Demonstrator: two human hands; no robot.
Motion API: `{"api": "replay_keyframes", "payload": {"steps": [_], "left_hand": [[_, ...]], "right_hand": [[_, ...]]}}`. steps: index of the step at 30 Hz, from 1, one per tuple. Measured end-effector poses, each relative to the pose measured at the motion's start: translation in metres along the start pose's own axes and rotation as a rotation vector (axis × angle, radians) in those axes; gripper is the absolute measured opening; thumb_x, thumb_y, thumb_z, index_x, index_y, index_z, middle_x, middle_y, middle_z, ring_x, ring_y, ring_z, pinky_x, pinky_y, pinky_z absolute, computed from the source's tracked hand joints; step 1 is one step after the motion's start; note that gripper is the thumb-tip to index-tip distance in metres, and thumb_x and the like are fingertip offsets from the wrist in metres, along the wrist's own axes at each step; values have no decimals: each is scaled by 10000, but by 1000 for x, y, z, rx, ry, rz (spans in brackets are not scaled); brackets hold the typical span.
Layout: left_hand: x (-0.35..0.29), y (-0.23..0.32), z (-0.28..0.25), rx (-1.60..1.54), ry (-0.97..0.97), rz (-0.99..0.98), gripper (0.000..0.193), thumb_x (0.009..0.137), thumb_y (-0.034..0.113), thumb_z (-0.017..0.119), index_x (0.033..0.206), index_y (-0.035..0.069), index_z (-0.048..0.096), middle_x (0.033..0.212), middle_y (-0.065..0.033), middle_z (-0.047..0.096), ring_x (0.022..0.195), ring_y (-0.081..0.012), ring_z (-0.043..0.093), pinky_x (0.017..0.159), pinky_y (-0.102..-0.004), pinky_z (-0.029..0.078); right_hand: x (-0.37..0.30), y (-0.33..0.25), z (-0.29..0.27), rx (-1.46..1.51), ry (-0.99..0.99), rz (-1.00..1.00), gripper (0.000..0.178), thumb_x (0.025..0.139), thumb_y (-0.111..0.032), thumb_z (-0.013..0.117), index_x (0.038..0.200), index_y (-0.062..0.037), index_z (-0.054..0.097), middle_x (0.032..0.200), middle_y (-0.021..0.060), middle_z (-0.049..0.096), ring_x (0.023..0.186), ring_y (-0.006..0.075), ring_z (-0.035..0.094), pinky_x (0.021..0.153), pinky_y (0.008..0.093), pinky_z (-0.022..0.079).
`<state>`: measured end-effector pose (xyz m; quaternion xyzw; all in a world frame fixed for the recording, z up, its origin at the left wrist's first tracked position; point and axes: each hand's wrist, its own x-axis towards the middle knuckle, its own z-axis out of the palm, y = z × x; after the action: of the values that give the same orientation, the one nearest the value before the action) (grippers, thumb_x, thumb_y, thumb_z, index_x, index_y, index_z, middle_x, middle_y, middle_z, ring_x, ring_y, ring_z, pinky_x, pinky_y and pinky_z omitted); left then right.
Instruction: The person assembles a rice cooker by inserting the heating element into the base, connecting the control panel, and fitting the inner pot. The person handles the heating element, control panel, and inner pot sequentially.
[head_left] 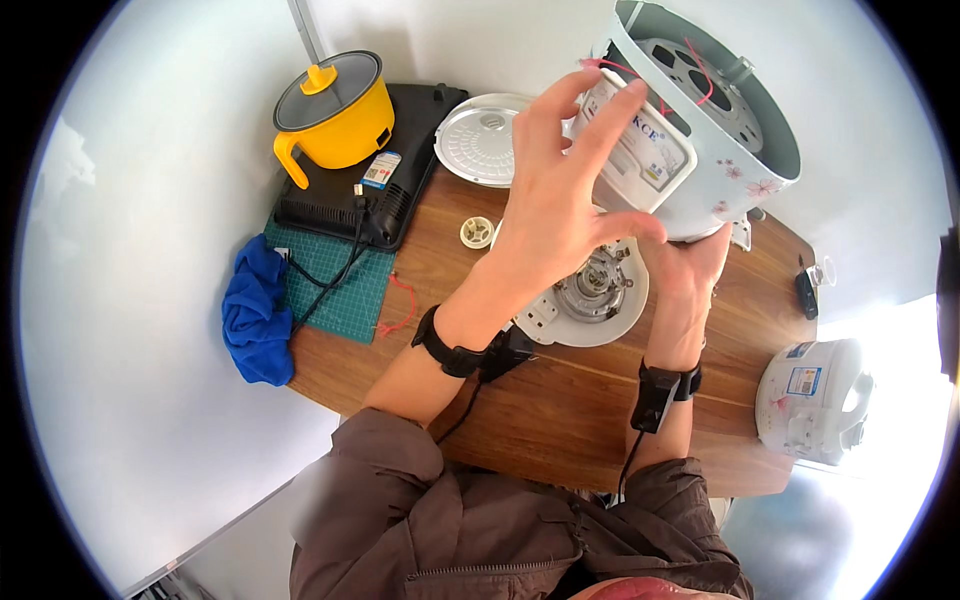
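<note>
A pale rice cooker housing (705,190) with pink flower prints is held tilted above the table, its open end showing a grey metal inside with round cutouts. My left hand (565,185) grips the white control panel (640,150) on its side, fingers over the upper edge and thumb below. My right hand (690,265) holds the housing from underneath; its fingers are partly hidden behind it. Thin red wires (708,85) stick out near the panel and the open end. Below my hands, a round white base (620,318) with a metal heating part (592,285) lies on the table.
On the wooden table (570,410) lie a round white lid (480,145), a small cream part (476,232), a green cutting mat (345,300) and a blue cloth (258,315). A yellow pot (345,125) stands on a black appliance (400,200). A white rice cooker (810,400) sits right.
</note>
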<state>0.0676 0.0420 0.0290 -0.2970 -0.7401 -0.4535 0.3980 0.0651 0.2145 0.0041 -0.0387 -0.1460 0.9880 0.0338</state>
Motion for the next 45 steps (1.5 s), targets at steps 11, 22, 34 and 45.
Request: {"api": "replay_keyframes", "payload": {"steps": [11, 22, 34, 45], "left_hand": [[7, -4, -13, 195, -31, 191, 968, 464, 311, 968, 1287, 56, 529, 1334, -115, 520, 1082, -291, 554, 864, -358, 500], [1, -3, -20, -752, -17, -667, 835, 939, 646, 552, 1383, 4, 258, 943, -76, 587, 659, -143, 584, 524, -249, 451], [6, 1, -38, -1424, 169, -832, 756, 942, 704, 455, 1268, 30, 556, 1133, -145, 643, 1058, -343, 611, 989, -463, 480], [-1, -5, -25, -1787, 266, -840, 758, 872, 632, 635, 1225, -32, 535, 1182, -202, 579, 1144, -364, 544, 1028, -432, 479]], "right_hand": [[6, -1, -4, 15, -68, 30, 442, 1014, -333, 397, 1362, -97, 535, 1418, 84, 546, 1322, 295, 504, 1122, 515, 386], [7, -6, -9, 96, 19, -60, 414, 1002, -403, 440, 1332, -184, 561, 1375, 20, 571, 1290, 258, 521, 1102, 481, 411], [1, -5, -2, 56, 47, -165, 479, 1002, -460, 380, 1379, -204, 530, 1430, 11, 520, 1328, 251, 477, 1123, 488, 381], [-9, 4, 17, -30, 85, -145, 530, 995, -493, 356, 1424, -212, 490, 1474, 12, 471, 1361, 261, 429, 1134, 504, 341]]}}
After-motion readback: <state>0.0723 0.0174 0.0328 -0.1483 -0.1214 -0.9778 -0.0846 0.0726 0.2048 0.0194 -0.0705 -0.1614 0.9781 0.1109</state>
